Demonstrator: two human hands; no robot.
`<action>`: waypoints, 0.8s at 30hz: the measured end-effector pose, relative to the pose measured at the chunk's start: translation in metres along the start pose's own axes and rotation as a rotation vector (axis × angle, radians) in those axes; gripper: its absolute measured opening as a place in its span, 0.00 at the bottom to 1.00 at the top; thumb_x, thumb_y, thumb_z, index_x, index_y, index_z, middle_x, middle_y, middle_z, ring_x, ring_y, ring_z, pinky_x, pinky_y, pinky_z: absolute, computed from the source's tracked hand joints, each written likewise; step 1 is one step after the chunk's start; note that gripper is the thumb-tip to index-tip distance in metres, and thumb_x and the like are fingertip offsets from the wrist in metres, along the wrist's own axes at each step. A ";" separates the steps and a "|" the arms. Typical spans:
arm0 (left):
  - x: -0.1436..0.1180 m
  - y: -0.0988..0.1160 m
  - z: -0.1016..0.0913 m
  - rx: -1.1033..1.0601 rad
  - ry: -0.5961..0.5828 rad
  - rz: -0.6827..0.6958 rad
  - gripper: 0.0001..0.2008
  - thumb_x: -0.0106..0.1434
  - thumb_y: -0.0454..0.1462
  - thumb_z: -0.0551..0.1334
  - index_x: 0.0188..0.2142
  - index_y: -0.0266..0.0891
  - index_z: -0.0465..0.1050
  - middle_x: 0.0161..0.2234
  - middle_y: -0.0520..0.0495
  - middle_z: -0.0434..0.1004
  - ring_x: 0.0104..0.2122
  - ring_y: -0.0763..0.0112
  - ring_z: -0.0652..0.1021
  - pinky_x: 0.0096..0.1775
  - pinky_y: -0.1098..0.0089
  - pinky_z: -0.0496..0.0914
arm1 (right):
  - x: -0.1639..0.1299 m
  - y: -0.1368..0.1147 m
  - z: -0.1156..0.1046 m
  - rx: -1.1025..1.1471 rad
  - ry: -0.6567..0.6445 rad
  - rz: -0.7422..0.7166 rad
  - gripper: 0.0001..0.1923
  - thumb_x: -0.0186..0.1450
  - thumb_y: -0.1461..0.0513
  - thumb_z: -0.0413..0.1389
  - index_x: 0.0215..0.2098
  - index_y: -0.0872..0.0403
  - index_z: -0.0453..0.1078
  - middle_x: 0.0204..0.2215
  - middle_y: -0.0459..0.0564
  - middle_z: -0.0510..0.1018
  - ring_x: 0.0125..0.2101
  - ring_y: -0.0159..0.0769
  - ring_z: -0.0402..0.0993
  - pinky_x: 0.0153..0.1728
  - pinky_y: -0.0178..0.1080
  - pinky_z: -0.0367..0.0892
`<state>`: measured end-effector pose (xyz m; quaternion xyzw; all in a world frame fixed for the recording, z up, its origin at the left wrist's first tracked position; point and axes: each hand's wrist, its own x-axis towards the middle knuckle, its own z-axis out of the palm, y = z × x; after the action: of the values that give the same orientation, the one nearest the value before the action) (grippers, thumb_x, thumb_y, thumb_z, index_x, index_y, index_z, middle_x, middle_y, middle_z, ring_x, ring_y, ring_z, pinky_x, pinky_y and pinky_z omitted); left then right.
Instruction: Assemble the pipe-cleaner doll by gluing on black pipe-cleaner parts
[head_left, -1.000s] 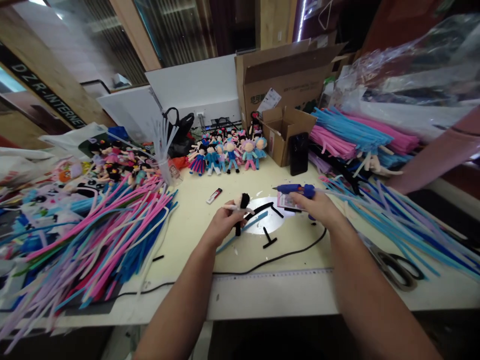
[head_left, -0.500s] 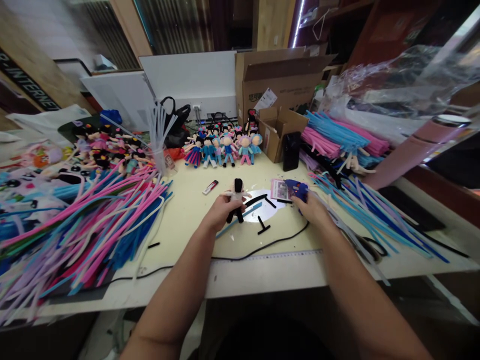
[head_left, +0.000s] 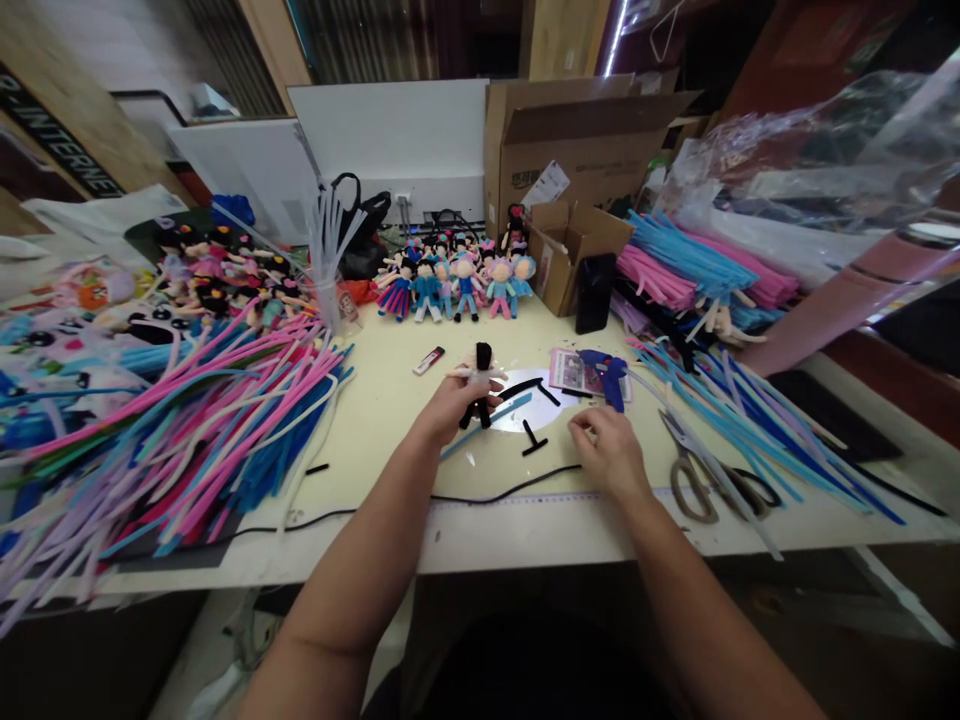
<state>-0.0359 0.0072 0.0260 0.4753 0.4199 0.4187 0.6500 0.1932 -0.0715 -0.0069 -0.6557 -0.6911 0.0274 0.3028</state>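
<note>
A small pipe-cleaner doll with black hair, a white upper body and black legs stands upright in my left hand, pinched between thumb and fingers. My right hand hovers above the table's front part, loosely curled, with a gap between thumb and fingers and nothing visible in it. Just beyond it, a blue glue gun rests beside a pink printed card. Between the hands lie a black T-shaped pipe-cleaner piece, a curved black strip and a light blue strip.
Scissors lie right of my right hand. Loose pipe cleaners heap at left; more bundles lie at right. Finished dolls stand at the back near a small cardboard box. A black cord crosses the table.
My right hand has let go of the glue gun and moved back towards me. The glue gun now rests on the table. My left hand still holds the doll.
</note>
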 end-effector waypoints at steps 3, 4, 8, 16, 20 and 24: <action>-0.001 0.001 0.001 -0.005 0.012 -0.006 0.13 0.50 0.39 0.66 0.34 0.31 0.75 0.31 0.42 0.75 0.28 0.70 0.75 0.29 0.71 0.70 | 0.011 -0.014 0.004 0.061 -0.265 -0.082 0.07 0.61 0.64 0.51 0.29 0.53 0.71 0.30 0.51 0.73 0.35 0.39 0.66 0.40 0.40 0.60; -0.001 0.001 0.001 -0.010 0.014 -0.006 0.13 0.49 0.39 0.66 0.33 0.32 0.75 0.30 0.43 0.75 0.27 0.70 0.75 0.29 0.71 0.70 | 0.014 -0.017 0.006 0.053 -0.323 -0.101 0.07 0.60 0.66 0.51 0.30 0.52 0.71 0.31 0.50 0.73 0.36 0.39 0.66 0.40 0.39 0.60; -0.003 0.004 0.003 -0.034 0.011 0.005 0.12 0.49 0.38 0.66 0.32 0.32 0.75 0.26 0.46 0.74 0.24 0.73 0.74 0.28 0.72 0.67 | 0.018 -0.019 0.011 -0.012 -0.415 -0.126 0.08 0.55 0.69 0.53 0.28 0.52 0.72 0.30 0.50 0.73 0.38 0.39 0.65 0.39 0.38 0.58; -0.001 0.002 0.003 -0.068 0.040 0.020 0.15 0.46 0.37 0.68 0.34 0.32 0.74 0.25 0.49 0.73 0.24 0.75 0.72 0.28 0.73 0.65 | 0.038 -0.024 -0.018 0.691 -0.601 0.088 0.05 0.55 0.60 0.55 0.28 0.53 0.65 0.23 0.42 0.69 0.25 0.30 0.63 0.28 0.35 0.58; 0.001 0.000 0.003 -0.085 0.112 0.051 0.18 0.44 0.37 0.70 0.35 0.33 0.74 0.26 0.49 0.74 0.24 0.75 0.72 0.29 0.72 0.65 | 0.064 -0.048 -0.011 0.951 -0.387 0.181 0.15 0.52 0.60 0.56 0.39 0.54 0.65 0.22 0.40 0.69 0.24 0.29 0.64 0.27 0.34 0.59; 0.003 -0.001 0.002 -0.169 0.251 0.098 0.21 0.41 0.39 0.71 0.36 0.33 0.73 0.29 0.47 0.76 0.26 0.74 0.73 0.31 0.71 0.66 | 0.080 -0.073 0.011 0.938 -0.333 0.133 0.22 0.52 0.62 0.54 0.46 0.54 0.64 0.21 0.39 0.67 0.21 0.29 0.61 0.23 0.33 0.57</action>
<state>-0.0328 0.0090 0.0247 0.3828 0.4375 0.5399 0.6088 0.1269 -0.0037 0.0468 -0.4784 -0.5998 0.4586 0.4484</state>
